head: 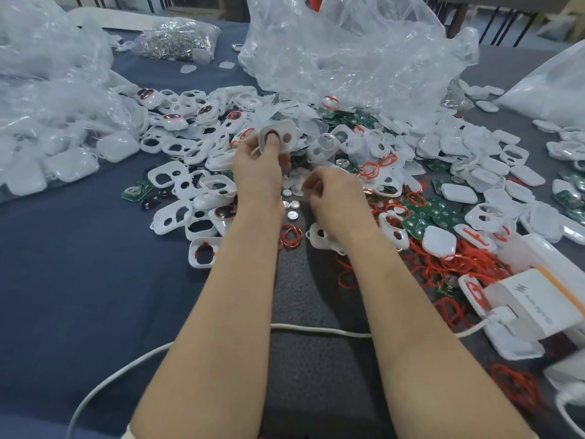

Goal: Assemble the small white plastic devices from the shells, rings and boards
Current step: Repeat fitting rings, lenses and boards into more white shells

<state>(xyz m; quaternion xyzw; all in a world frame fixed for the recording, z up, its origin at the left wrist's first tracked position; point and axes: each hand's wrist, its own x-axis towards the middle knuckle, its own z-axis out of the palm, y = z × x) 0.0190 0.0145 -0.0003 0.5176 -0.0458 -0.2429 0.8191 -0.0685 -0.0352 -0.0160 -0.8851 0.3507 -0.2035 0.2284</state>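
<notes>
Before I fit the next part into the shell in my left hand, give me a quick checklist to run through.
1. Shell grip: ok. The left hand holds the white shell lifted above the pile.
2. Ring seated: cannot tell. A red ring shows at one hole, around a fingertip.
3. Next part picked: cannot tell. The right hand is curled; anything in it is hidden.
4. Spare metal discs in reach: ok, lying between the hands.
5. Spare green boards in reach: ok, just right of the right hand.
6. Loose white cable clear: ok, it runs under the forearms, away from the hands.
</notes>
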